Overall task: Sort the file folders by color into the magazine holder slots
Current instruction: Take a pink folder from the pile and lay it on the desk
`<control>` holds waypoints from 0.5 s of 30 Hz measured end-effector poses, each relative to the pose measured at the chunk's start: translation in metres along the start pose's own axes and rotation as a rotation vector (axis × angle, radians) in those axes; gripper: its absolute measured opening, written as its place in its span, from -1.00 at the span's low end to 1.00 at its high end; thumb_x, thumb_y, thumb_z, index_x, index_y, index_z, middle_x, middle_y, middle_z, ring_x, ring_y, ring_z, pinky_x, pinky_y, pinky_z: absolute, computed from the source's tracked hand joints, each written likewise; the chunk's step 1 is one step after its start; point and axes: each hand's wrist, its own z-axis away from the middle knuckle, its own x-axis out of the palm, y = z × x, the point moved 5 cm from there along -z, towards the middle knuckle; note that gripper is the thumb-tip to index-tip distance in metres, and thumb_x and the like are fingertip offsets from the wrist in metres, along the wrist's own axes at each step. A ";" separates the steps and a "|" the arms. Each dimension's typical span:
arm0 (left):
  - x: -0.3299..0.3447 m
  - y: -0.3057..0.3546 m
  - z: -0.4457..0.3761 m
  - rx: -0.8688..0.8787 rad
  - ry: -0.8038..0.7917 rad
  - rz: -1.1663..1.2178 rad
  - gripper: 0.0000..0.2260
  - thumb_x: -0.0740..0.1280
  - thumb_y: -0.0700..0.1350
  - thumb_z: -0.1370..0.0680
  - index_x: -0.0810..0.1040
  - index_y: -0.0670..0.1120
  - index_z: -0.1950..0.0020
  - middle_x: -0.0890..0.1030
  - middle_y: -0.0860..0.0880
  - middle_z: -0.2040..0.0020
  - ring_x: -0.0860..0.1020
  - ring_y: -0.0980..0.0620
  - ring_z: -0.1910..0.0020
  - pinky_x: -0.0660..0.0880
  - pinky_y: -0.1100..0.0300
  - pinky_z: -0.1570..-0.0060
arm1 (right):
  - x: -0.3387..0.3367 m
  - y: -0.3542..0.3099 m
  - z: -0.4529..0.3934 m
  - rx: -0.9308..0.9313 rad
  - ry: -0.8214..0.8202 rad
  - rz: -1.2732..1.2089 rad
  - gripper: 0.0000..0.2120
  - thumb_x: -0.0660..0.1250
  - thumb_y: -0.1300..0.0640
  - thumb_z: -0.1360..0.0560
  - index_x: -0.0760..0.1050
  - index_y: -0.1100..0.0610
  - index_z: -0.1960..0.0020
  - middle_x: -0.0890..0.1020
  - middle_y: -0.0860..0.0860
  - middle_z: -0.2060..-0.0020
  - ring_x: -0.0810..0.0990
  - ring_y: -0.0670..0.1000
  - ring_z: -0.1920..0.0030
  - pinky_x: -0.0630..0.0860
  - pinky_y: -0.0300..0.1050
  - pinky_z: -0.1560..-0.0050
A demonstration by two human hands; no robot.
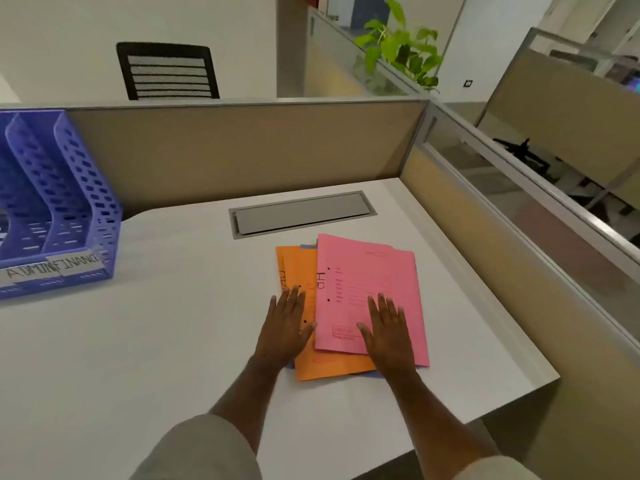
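A loose stack of file folders lies at centre right of the frame on the white desk (pixel 173 341). The pink folder (pixel 367 289) is on top, marked "HR", its long axis running away from the person. The right hand (pixel 386 332) rests flat on it, fingers straight and gripping nothing. The left hand (pixel 285 325) lies flat, fingers extended, on the orange folder (pixel 311 358) beneath; its writing is partly hidden. The blue magazine holder (pixel 59 209) stands far off at the left edge, nearer the left hand, its slot labels reading "ADMIN" and "FINANC…".
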 end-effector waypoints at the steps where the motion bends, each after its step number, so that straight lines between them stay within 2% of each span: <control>1: 0.002 0.005 -0.003 -0.002 -0.001 0.000 -0.33 -0.04 0.24 -0.65 -0.16 -0.08 -0.63 -0.17 -0.08 -0.63 -0.20 -0.08 -0.61 -0.25 -0.03 -0.55 | 0.001 0.005 -0.001 0.008 -0.004 0.015 -0.32 -0.20 -0.25 -0.62 -0.18 0.05 -0.63 -0.10 0.06 -0.62 -0.16 0.10 -0.62 -0.19 0.09 -0.60; 7: 0.014 0.030 -0.022 -0.037 -0.045 0.075 -0.34 0.04 0.20 -0.66 -0.11 -0.10 -0.63 -0.05 -0.09 -0.64 -0.07 -0.07 -0.62 -0.10 -0.03 -0.59 | 0.013 0.031 -0.011 0.021 -0.036 0.052 -0.35 -0.10 -0.22 -0.66 -0.20 0.05 -0.62 -0.10 0.09 -0.62 -0.14 0.10 -0.62 -0.21 0.09 -0.60; 11: 0.016 0.044 -0.034 -0.055 -0.064 0.114 -0.34 0.06 0.18 -0.66 -0.09 -0.12 -0.63 -0.01 -0.09 -0.64 -0.04 -0.07 -0.62 -0.07 -0.05 -0.59 | 0.020 0.046 -0.020 0.029 -0.054 0.035 -0.35 -0.09 -0.23 -0.67 -0.18 0.05 -0.63 -0.09 0.10 -0.62 -0.12 0.11 -0.62 -0.19 0.10 -0.60; 15: 0.012 0.053 -0.048 -0.089 -0.069 0.085 -0.33 0.10 0.15 -0.66 -0.07 -0.16 -0.63 0.02 -0.13 -0.63 0.03 -0.11 -0.61 0.02 -0.09 -0.57 | 0.027 0.056 -0.028 0.037 -0.080 -0.004 -0.34 -0.08 -0.23 -0.66 -0.18 0.04 -0.63 -0.08 0.10 -0.62 -0.09 0.12 -0.62 -0.16 0.10 -0.60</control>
